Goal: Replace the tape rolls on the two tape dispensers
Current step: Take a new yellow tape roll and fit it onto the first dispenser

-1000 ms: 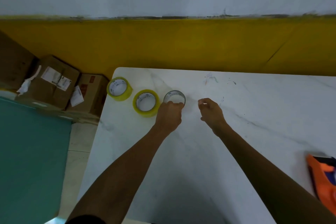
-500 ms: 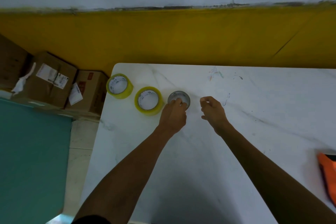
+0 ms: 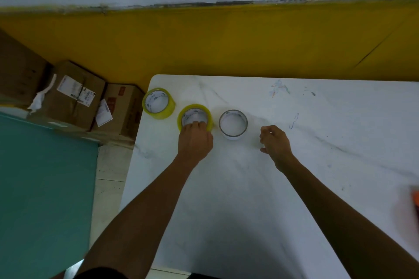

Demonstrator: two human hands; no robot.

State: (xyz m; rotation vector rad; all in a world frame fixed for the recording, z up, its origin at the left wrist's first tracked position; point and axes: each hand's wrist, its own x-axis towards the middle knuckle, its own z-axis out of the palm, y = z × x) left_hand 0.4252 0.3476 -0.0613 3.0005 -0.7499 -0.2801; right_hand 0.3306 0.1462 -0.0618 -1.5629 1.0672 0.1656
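Three rolls lie flat in a row near the far left of the white table (image 3: 249,188). The outer yellow tape roll (image 3: 158,103) sits by the table's left edge. My left hand (image 3: 195,140) grips the near rim of the middle yellow tape roll (image 3: 195,113), fingers over its core. Right of it stands a nearly empty grey core (image 3: 233,123), free of both hands. My right hand (image 3: 275,142) hovers loosely curled to the right of that core, holding nothing. An orange tape dispenser (image 3: 415,198) shows only as a blurred sliver at the right edge.
Cardboard boxes (image 3: 74,95) are stacked on the floor left of the table, against the yellow wall (image 3: 226,41). A teal surface (image 3: 45,188) fills the lower left. Pen marks dot the tabletop at the far right.
My left hand has let go of the grey core and moved left onto the middle yellow roll. My right hand has stayed about where it was.
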